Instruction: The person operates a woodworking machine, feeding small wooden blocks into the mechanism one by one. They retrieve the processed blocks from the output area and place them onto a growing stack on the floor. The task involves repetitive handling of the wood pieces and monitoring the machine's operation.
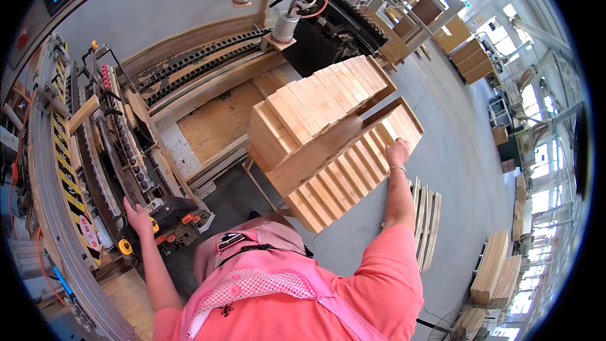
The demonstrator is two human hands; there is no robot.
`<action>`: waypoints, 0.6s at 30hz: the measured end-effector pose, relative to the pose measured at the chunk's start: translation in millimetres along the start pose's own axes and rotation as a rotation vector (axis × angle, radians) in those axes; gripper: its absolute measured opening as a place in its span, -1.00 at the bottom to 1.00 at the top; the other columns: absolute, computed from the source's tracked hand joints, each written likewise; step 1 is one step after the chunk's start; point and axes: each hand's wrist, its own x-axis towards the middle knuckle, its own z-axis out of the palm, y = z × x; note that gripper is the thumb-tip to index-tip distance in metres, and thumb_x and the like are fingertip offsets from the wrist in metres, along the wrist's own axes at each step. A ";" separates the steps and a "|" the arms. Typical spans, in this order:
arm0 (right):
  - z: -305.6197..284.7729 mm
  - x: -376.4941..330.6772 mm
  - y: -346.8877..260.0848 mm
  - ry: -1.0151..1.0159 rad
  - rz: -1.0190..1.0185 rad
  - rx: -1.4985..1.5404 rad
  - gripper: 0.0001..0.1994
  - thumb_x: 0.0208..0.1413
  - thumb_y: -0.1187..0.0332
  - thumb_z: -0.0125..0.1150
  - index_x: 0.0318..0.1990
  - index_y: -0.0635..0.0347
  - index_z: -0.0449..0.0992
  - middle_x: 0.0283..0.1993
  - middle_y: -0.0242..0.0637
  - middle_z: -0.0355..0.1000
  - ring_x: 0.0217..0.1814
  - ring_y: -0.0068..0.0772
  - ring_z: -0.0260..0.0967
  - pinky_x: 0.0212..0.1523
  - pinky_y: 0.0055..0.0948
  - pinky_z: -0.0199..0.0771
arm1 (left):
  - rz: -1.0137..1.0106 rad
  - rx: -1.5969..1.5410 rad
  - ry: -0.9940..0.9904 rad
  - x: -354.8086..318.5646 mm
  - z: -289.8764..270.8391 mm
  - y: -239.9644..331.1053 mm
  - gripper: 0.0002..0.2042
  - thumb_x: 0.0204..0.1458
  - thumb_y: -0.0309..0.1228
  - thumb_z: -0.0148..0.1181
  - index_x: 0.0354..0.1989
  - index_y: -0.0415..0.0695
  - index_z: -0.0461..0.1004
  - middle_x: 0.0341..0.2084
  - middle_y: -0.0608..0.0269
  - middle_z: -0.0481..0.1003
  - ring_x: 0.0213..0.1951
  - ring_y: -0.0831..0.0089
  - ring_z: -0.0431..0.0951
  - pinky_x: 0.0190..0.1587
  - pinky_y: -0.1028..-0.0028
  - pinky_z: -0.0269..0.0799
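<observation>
Left hand [137, 215] is flat, fingers spread, resting on the grey metal woodworking machine [120, 151], gripping nothing; right hand [398, 151] is over on the stacked pale wooden slats [334, 180] on the cart, fingers curled over one slat's end.

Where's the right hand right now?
In the head view, the right hand is right of centre, resting on the lower row of wooden slats stacked in the rack, with loose slats on the floor just below it.
</observation>
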 end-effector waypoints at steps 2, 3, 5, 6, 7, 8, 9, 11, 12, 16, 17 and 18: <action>15.6 18.6 17.2 -0.036 0.017 -0.027 -0.61 -0.24 0.34 0.26 -0.15 0.17 0.44 -0.03 -0.09 0.31 0.09 -0.06 0.24 0.03 -0.25 0.35 | 0.039 -0.033 0.002 8.5 -2.2 -19.8 -0.49 0.04 -0.58 -0.07 0.23 -0.13 0.10 0.08 -0.06 0.30 0.09 0.09 0.31 0.11 0.33 0.17; 20.2 24.0 25.7 -0.056 0.030 -0.046 -0.59 -0.25 0.35 0.25 -0.14 0.18 0.43 -0.03 -0.07 0.30 0.11 -0.05 0.23 0.04 -0.24 0.35 | 0.028 -0.033 0.009 6.2 -2.6 -13.8 -0.50 0.05 -0.57 -0.06 0.23 -0.13 0.12 0.07 -0.06 0.31 0.09 0.10 0.32 0.11 0.34 0.17; 24.9 32.3 41.0 -0.088 0.002 -0.062 -0.58 -0.23 0.39 0.18 -0.11 0.25 0.39 0.00 -0.01 0.27 0.10 0.00 0.21 0.06 -0.22 0.34 | -0.028 0.002 0.010 0.3 -4.3 1.6 -0.51 0.05 -0.56 -0.07 0.22 -0.15 0.13 0.06 -0.05 0.31 0.08 0.12 0.32 0.11 0.34 0.17; 27.3 36.6 47.3 -0.102 0.003 -0.075 -0.59 -0.22 0.39 0.16 -0.11 0.26 0.38 -0.01 0.00 0.27 0.10 0.02 0.21 0.06 -0.22 0.33 | -0.039 -0.007 0.021 -1.7 -3.4 6.5 -0.52 0.06 -0.55 -0.07 0.22 -0.16 0.13 0.06 -0.04 0.31 0.08 0.13 0.33 0.10 0.34 0.18; 29.9 39.2 52.6 -0.117 0.004 -0.088 -0.59 -0.22 0.40 0.14 -0.11 0.28 0.38 -0.01 0.02 0.27 0.09 0.03 0.21 0.06 -0.22 0.33 | -0.038 0.000 0.018 -1.9 -1.0 6.3 -0.52 0.06 -0.55 -0.07 0.22 -0.17 0.13 0.06 -0.04 0.31 0.08 0.13 0.33 0.10 0.34 0.18; 23.8 40.4 49.0 -0.118 -0.039 -0.083 -0.62 -0.20 0.40 0.10 -0.13 0.33 0.37 -0.03 0.04 0.27 0.07 0.06 0.22 0.06 -0.22 0.32 | -0.041 0.004 0.026 -0.9 -1.8 4.1 -0.52 0.06 -0.54 -0.07 0.22 -0.17 0.13 0.06 -0.04 0.32 0.07 0.13 0.33 0.09 0.35 0.19; 25.9 42.7 48.8 -0.113 -0.075 -0.096 -0.62 -0.21 0.40 0.10 -0.14 0.34 0.37 -0.03 0.04 0.27 0.07 0.05 0.22 0.06 -0.22 0.32 | -0.044 0.008 0.034 0.1 -3.3 1.1 -0.52 0.06 -0.54 -0.06 0.22 -0.17 0.13 0.06 -0.03 0.32 0.07 0.13 0.33 0.09 0.35 0.19; 29.3 46.0 47.3 -0.096 -0.152 -0.121 -0.63 -0.21 0.41 0.08 -0.16 0.35 0.36 -0.04 0.04 0.28 0.06 0.05 0.22 0.05 -0.22 0.32 | -0.056 0.041 0.049 2.8 -5.3 -6.1 -0.53 0.06 -0.54 -0.06 0.21 -0.19 0.14 0.04 -0.04 0.33 0.06 0.14 0.35 0.08 0.35 0.20; 30.9 49.2 50.1 -0.092 -0.168 -0.118 -0.64 -0.22 0.40 0.09 -0.18 0.36 0.36 -0.07 0.04 0.29 0.05 0.04 0.23 0.04 -0.22 0.32 | -0.056 0.048 0.052 3.9 -3.8 -7.9 -0.53 0.06 -0.54 -0.06 0.21 -0.19 0.14 0.04 -0.04 0.34 0.06 0.15 0.35 0.08 0.35 0.20; 35.3 50.0 55.0 -0.113 -0.229 -0.115 -0.63 -0.23 0.38 0.11 -0.18 0.35 0.36 -0.11 0.02 0.34 0.02 0.03 0.25 0.04 -0.21 0.32 | -0.022 -0.004 0.008 -0.8 -6.1 5.1 -0.53 0.05 -0.56 -0.05 0.20 -0.20 0.14 0.04 -0.05 0.33 0.07 0.15 0.34 0.09 0.34 0.21; 34.8 50.7 52.5 -0.117 -0.238 -0.112 -0.63 -0.23 0.37 0.13 -0.19 0.34 0.37 -0.12 0.02 0.35 0.02 0.02 0.26 0.04 -0.20 0.32 | 0.003 -0.013 0.000 -1.3 -7.4 7.2 -0.53 0.05 -0.56 -0.05 0.20 -0.20 0.14 0.04 -0.06 0.33 0.07 0.15 0.34 0.09 0.34 0.21; 33.2 49.5 51.1 -0.122 -0.243 -0.111 -0.63 -0.24 0.36 0.15 -0.20 0.33 0.38 -0.13 0.01 0.36 0.02 0.02 0.27 0.04 -0.20 0.32 | -0.036 0.015 0.028 -3.1 -5.2 9.9 -0.53 0.05 -0.57 -0.06 0.20 -0.19 0.14 0.05 -0.05 0.33 0.07 0.15 0.35 0.09 0.35 0.21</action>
